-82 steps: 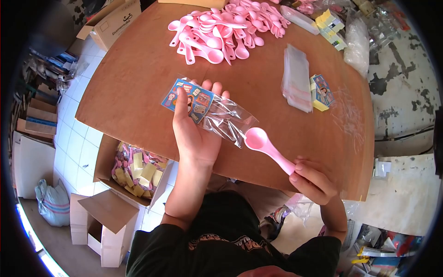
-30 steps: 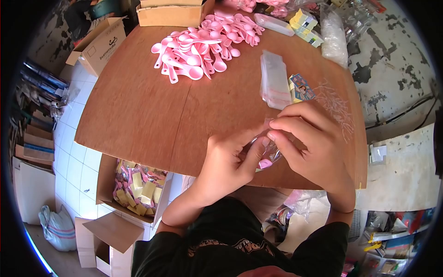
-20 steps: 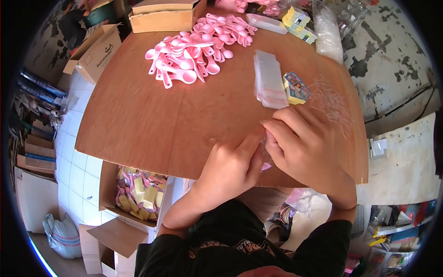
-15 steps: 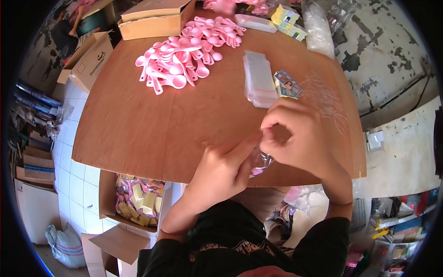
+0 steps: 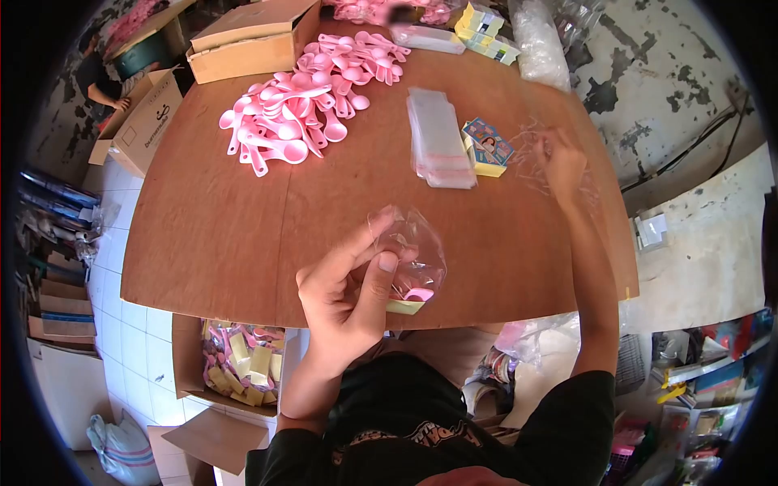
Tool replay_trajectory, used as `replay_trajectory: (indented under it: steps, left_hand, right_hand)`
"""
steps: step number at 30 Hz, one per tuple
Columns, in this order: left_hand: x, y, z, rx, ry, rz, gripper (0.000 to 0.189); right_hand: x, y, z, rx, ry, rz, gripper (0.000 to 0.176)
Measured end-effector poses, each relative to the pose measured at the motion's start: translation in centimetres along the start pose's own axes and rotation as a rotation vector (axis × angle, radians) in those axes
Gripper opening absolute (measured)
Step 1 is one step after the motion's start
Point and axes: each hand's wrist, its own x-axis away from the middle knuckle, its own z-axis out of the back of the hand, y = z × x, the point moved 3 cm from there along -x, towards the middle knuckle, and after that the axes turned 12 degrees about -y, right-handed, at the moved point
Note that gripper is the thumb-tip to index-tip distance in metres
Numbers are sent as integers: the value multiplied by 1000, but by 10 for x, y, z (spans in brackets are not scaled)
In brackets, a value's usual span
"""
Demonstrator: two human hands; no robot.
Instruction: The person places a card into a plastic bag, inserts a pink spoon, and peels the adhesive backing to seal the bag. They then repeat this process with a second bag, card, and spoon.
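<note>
My left hand (image 5: 344,292) is closed on a clear plastic bag (image 5: 425,251) near the table's front edge. Inside the bag show a pink piece and a pale yellow card. My right hand (image 5: 561,162) is at the right of the table, over thin clear strips (image 5: 531,154); its fingers are bent, and whatever they hold is too small to make out. Between the hands and farther back lie a stack of flat clear bags (image 5: 440,138) and a small pile of printed cards (image 5: 489,146). A heap of pink spoons (image 5: 296,113) lies at the back left.
The wooden table (image 5: 211,235) fills the middle. A cardboard box (image 5: 255,40) stands at its back left, a plastic roll (image 5: 541,49) at the back right. Below the front edge, an open box (image 5: 243,364) holds packed pieces. Another person (image 5: 101,85) is at the far left.
My hands have parted. The right moved away and back to the clear strips; the left moved slightly left and turned, with the bag now more visible. The camera view has shifted a little.
</note>
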Motion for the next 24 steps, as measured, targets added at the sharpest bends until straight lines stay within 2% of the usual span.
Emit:
replay_trajectory:
  steps: [1,2,4,8,10,11,13,14,16,19,20,21,22,24]
  left_hand:
    - [0,0,0,-23,-1,-5,31]
    - [0,1,0,-22,1,-7,31]
    - [0,0,1,30,-2,75,32]
    - [-3,-5,0,16,47,20,32]
    - [-3,-6,2,31,55,18,32]
    - [-4,-6,1,33,54,18,32]
    - [-5,-5,1,85,102,-37,32]
    - [-5,-6,1,78,109,-21,29]
    - [-8,-9,-3,151,132,-1,26]
    - [-10,-14,-6,227,155,51,20]
    - [-11,-16,-7,234,140,47,20]
    - [-11,-18,-8,241,124,42,19]
    - [-11,-19,-8,253,128,41,18]
    - [-10,-27,-5,245,121,66,18]
  right_hand:
    - [4,3,-4,189,-94,173,9]
    - [10,10,-9,191,-92,176,9]
    - [21,19,-25,-97,-364,140,17]
    - [27,31,-31,-154,-499,141,28]
    - [21,18,-6,-25,-209,66,36]
    - [18,8,2,-23,-209,65,36]
    - [12,-11,23,-357,21,-29,37]
    - [11,-25,30,-361,18,-28,37]
    - [14,-58,42,-555,33,54,33]
    - [24,-125,60,-766,-233,267,24]
    - [28,-148,66,-785,-349,342,24]
    - [34,-166,68,-877,-427,391,32]
    - [40,-179,67,-942,-500,389,37]
    - [52,-203,61,-1088,-496,338,31]
